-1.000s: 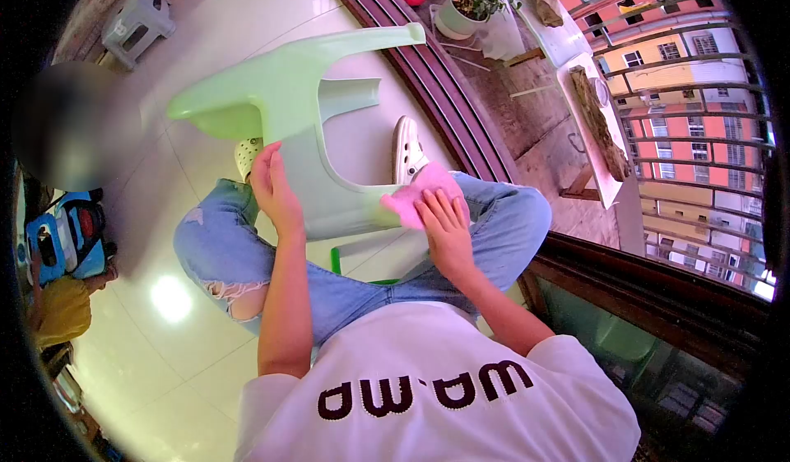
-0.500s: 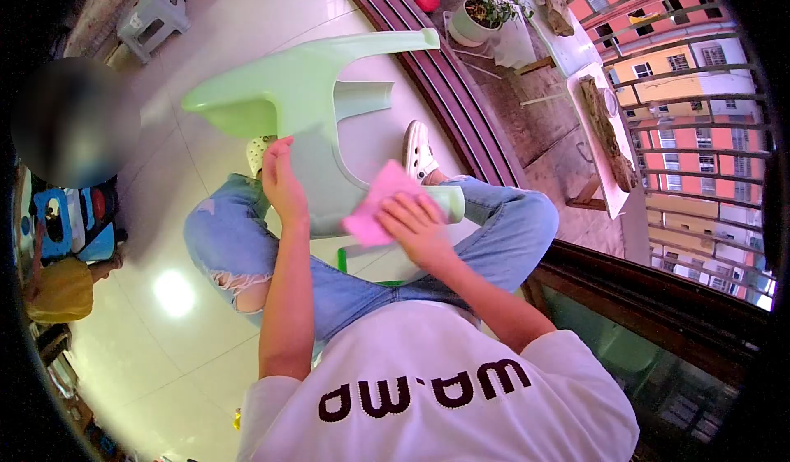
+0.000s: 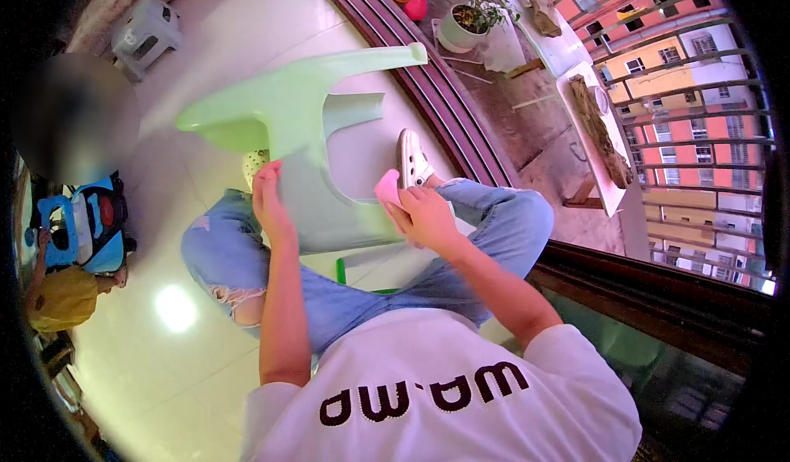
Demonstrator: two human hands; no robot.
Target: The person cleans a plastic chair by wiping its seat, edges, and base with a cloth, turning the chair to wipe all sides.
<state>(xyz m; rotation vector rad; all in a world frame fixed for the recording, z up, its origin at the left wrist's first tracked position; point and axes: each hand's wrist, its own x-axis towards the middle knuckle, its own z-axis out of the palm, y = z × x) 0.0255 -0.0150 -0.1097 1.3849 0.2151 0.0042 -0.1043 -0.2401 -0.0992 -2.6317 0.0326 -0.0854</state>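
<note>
A light green plastic stool (image 3: 300, 116) lies on its side across my lap, its legs pointing right and its seat to the left. My left hand (image 3: 270, 199) grips the stool's edge at the near left, fingers pressed together. In my right hand (image 3: 424, 219) is a pink cloth (image 3: 388, 188), folded around the edge of the stool's near leg. My fingers hide part of the cloth and of that leg.
A grey stool (image 3: 146, 36) stands at the upper left. On the left are a blue bag (image 3: 90, 223) and another person's yellow-brown clothing (image 3: 62, 299). A door track (image 3: 395, 46) and a potted plant (image 3: 461, 30) lie beyond.
The pink cloth has gone from lying flat under my right hand on the stool's side to being bunched at the leg's edge. My left hand stays on the stool.
</note>
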